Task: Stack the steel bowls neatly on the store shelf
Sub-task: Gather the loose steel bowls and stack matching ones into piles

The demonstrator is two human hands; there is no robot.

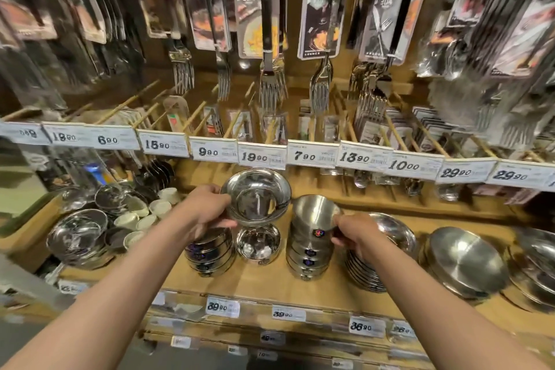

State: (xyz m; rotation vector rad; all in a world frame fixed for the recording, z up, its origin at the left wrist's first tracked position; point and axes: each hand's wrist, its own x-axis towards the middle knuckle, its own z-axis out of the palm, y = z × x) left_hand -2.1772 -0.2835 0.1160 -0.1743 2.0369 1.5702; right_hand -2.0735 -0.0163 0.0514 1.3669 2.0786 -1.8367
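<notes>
Steel bowls: one lifted bowl (258,196) held in left grip (207,210); right grip (356,233) pinches the top bowl (315,213) of one stack.

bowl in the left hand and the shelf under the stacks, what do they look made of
Bowl in the left hand: polished steel by its look, since it mirrors the lights and shelf.
Shelf: looks like light wood or a wood-look board, matt yellow-brown; which one cannot be told.

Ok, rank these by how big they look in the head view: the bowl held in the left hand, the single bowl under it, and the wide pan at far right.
1. Wide pan, largest across.
2. Held bowl in the left hand, though it is lifted nearer the camera, so its lead over the next is unsure.
3. Single bowl on the shelf, smallest.
</notes>
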